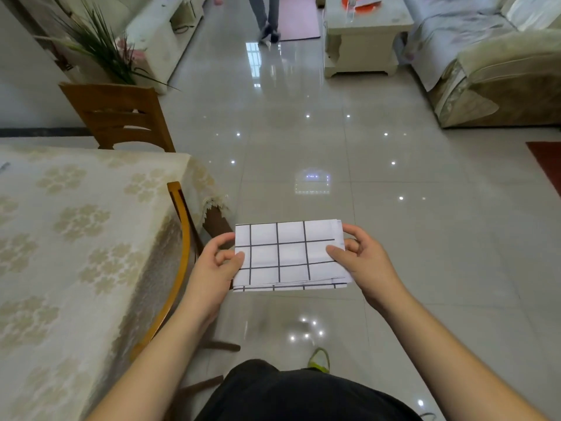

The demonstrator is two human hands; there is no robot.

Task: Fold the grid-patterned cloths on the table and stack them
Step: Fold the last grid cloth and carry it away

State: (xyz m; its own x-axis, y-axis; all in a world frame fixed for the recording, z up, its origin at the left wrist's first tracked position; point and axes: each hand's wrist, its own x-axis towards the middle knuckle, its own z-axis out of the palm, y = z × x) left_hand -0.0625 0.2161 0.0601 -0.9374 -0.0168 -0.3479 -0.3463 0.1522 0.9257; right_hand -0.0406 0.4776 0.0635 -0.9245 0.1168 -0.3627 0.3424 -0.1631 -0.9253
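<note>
Folded grid cloth [290, 255] is held up over the floor, long axis left-right — left hand [217, 264] and right hand [361, 258] each pinch a short end — with the bench [76, 223] off left, probably where it's stacked.

I see a folded white cloth [290, 255] with a dark grid held in the air over the shiny tiled floor [303, 132], off the table [76, 238]. My left hand [217, 265] pinches its left edge, thumb on top; my right hand [361, 258] pinches the right edge the same way. The table, under a cream flowered cover, stands to the left with a wooden chair [118, 117] behind it and another chair [179, 262] tucked at its near side.
</note>
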